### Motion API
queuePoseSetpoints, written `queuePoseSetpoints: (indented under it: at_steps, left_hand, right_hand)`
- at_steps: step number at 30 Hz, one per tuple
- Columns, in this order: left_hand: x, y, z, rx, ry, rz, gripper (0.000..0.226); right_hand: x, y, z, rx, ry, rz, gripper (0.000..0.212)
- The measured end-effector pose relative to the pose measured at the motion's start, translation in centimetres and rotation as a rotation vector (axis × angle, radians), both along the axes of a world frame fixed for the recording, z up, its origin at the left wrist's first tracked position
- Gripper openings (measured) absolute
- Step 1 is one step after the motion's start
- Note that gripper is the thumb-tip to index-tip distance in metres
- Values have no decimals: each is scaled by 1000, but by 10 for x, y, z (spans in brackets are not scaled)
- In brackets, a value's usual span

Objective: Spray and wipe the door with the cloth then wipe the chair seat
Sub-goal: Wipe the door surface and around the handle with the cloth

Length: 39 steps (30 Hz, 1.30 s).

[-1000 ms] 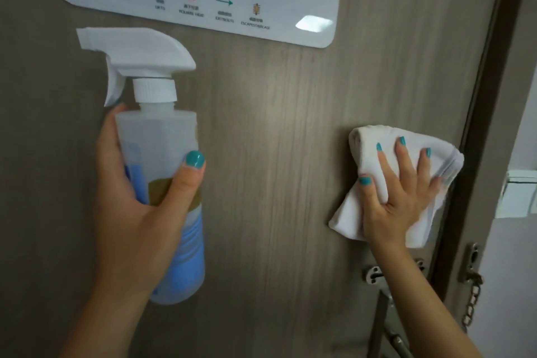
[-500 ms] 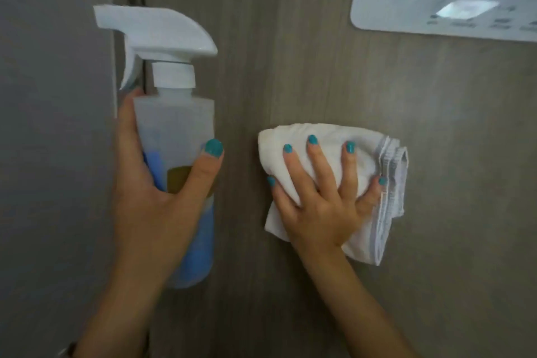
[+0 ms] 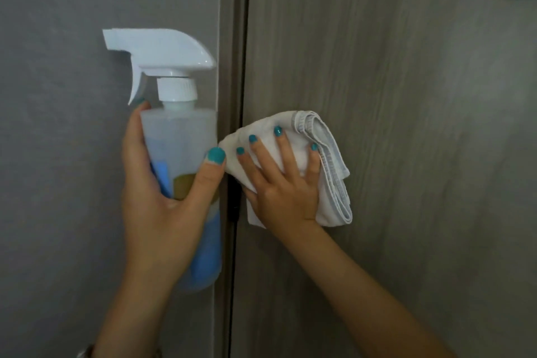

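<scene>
A folded white cloth [image 3: 319,171] is pressed flat against the brown door [image 3: 406,154], at its left edge, by the right hand [image 3: 284,192], fingers spread. The spray bottle [image 3: 180,160] is held upright in the left hand's [image 3: 157,212] curled grip, before the grey wall [image 3: 72,154].

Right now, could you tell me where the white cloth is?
In the head view, the cloth lies flat against the door under the right hand, at the door's left edge, beside the spray bottle.

No legible text on spray bottle [image 3: 180,171] label or door [image 3: 406,154]
</scene>
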State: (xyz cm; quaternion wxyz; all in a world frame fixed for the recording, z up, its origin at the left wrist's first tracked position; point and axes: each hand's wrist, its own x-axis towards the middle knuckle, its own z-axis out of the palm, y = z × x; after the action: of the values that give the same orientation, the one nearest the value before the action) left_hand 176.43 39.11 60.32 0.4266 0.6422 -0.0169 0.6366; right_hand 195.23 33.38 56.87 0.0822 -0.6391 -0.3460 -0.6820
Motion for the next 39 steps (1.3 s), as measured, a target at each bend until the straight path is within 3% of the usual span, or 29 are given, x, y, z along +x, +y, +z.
queuePoseSetpoints:
  at_steps: [10,13,17,30,39]
  left_hand:
    - [27,-43,3,45,21,-149,79]
    - [37,-59,7,43,13,-136,71]
    - [52,-91,10,18,-10,-192,78]
    - [94,-247,17,30,-8,-449,74]
    - [117,-353,17,40,-47,-602,70]
  right_hand:
    - [16,-87,7,-267,-90,-9,48]
    - [17,-127,11,-309,-103,-22,46]
    - [18,-187,15,-322,-113,-54,42]
    - [28,-420,11,-370,-44,-202,39]
    - [39,-621,8,-325,-1,-324,50]
